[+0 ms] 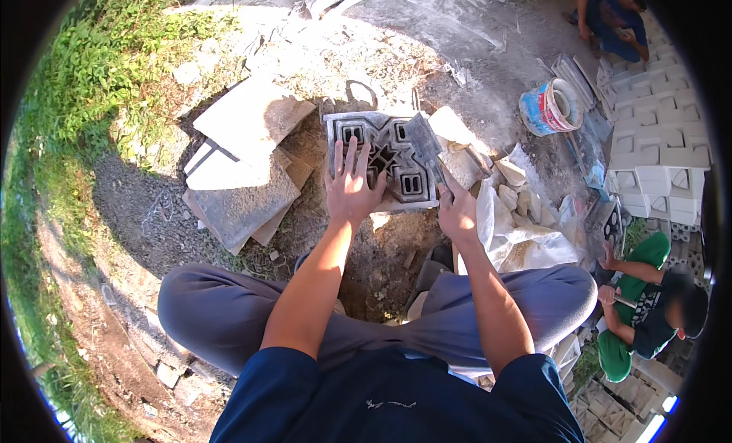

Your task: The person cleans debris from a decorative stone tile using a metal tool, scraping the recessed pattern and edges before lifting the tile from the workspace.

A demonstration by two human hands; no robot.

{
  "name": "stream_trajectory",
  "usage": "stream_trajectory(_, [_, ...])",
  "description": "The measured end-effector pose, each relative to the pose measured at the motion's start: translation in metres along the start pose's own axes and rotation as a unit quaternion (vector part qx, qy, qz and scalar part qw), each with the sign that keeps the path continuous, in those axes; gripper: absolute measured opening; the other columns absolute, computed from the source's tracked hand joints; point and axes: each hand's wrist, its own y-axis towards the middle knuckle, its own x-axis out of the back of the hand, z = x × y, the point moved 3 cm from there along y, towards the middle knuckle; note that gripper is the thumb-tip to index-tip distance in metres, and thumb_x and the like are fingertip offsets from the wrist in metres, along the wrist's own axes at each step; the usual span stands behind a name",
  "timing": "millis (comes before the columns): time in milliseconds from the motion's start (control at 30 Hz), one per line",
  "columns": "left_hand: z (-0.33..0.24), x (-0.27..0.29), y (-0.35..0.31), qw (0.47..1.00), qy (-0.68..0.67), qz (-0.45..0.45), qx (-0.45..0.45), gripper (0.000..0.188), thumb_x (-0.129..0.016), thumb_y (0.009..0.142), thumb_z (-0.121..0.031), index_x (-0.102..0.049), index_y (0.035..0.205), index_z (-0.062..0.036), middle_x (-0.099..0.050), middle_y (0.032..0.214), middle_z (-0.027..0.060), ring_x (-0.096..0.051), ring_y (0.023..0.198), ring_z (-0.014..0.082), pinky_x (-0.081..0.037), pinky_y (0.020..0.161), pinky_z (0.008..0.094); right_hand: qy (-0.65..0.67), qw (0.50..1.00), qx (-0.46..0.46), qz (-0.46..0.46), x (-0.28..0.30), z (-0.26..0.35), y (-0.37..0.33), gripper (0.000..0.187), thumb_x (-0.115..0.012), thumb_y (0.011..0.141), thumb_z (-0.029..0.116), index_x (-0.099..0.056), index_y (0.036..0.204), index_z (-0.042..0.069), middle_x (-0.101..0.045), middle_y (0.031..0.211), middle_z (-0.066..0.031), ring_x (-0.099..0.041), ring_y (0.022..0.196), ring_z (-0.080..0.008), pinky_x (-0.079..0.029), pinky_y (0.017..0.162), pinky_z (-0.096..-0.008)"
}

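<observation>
In front of my crossed legs lies a squarish grey patterned block point(402, 171), perhaps a ventilation block or its mould, with a star-shaped opening in the middle and slotted openings near the corners. My left hand point(352, 185) rests flat on its left part, fingers spread. At the block's right edge my right hand point(457, 214) is closed round the handle of a flat-bladed trowel point(422, 136). The grey blade lies over the block's upper right corner. The fingers partly hide the handle.
Flat slabs point(244, 191) are piled on the left. Rubble and a white plastic sack point(526, 241) lie right, below a blue-red bucket point(549, 107). Pale blocks point(659, 123) are stacked at the far right. One person point(648, 306) sits lower right, another point(614, 24) is upper right.
</observation>
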Motion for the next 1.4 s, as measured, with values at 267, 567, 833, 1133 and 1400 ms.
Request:
stream_trajectory(267, [0.0, 0.001, 0.001, 1.0, 0.004, 0.005, 0.002, 0.067, -0.063, 0.088, -0.046, -0.048, 0.147, -0.0177, -0.033, 0.161, 0.0058, -0.021, 0.152, 0.0294, -0.033, 0.111, 0.0608, -0.025, 0.999, -0.04, 0.027, -0.006, -0.003, 0.001, 0.044, -0.051, 0.094, 0.0, -0.056, 0.138, 0.005, -0.067, 0.102, -0.0302, -0.069, 0.096, -0.0424, -0.052, 0.082, -0.0396])
stream_trajectory(567, [0.0, 0.001, 0.003, 1.0, 0.017, 0.017, 0.009, 0.067, -0.064, 0.088, -0.045, -0.047, 0.148, -0.0191, -0.032, 0.162, 0.0052, -0.02, 0.152, 0.0289, -0.032, 0.113, 0.0576, -0.033, 0.999, -0.038, 0.02, -0.003, 0.0, 0.002, 0.04, -0.054, 0.096, 0.005, -0.057, 0.136, 0.002, -0.065, 0.094, -0.0321, -0.064, 0.09, -0.0479, -0.05, 0.08, -0.0477])
stream_trajectory(833, [0.01, 0.002, 0.006, 0.995, -0.066, -0.068, 0.01, 0.053, -0.059, 0.095, -0.029, -0.051, 0.142, -0.0086, -0.046, 0.152, 0.0131, -0.035, 0.145, 0.0335, -0.035, 0.116, 0.0467, -0.012, 0.997, -0.066, 0.044, -0.001, 0.01, 0.001, 0.037, -0.057, 0.097, 0.008, -0.06, 0.134, 0.006, -0.066, 0.094, -0.0305, -0.068, 0.085, -0.0405, -0.051, 0.078, -0.0403])
stream_trajectory(1133, [0.032, 0.006, 0.002, 0.942, -0.298, -0.153, 0.011, 0.037, -0.036, 0.104, -0.007, -0.052, 0.137, 0.0008, -0.057, 0.139, 0.0212, -0.054, 0.131, 0.0333, -0.039, 0.112, 0.0388, 0.014, 0.996, -0.013, 0.083, -0.015, 0.012, -0.027, 0.034, -0.059, 0.097, 0.011, -0.062, 0.13, 0.001, -0.07, 0.109, -0.0253, -0.07, 0.101, -0.0372, -0.052, 0.087, -0.0352])
stream_trajectory(1400, [0.035, 0.006, 0.003, 0.924, -0.356, -0.131, 0.054, 0.041, -0.028, 0.107, -0.014, -0.052, 0.137, 0.0008, -0.058, 0.137, 0.0203, -0.055, 0.131, 0.0313, -0.039, 0.112, 0.0389, 0.026, 0.997, -0.003, 0.066, -0.018, 0.012, -0.035, 0.031, -0.06, 0.098, 0.013, -0.065, 0.126, 0.002, -0.069, 0.109, -0.0267, -0.069, 0.101, -0.0398, -0.053, 0.086, -0.0377])
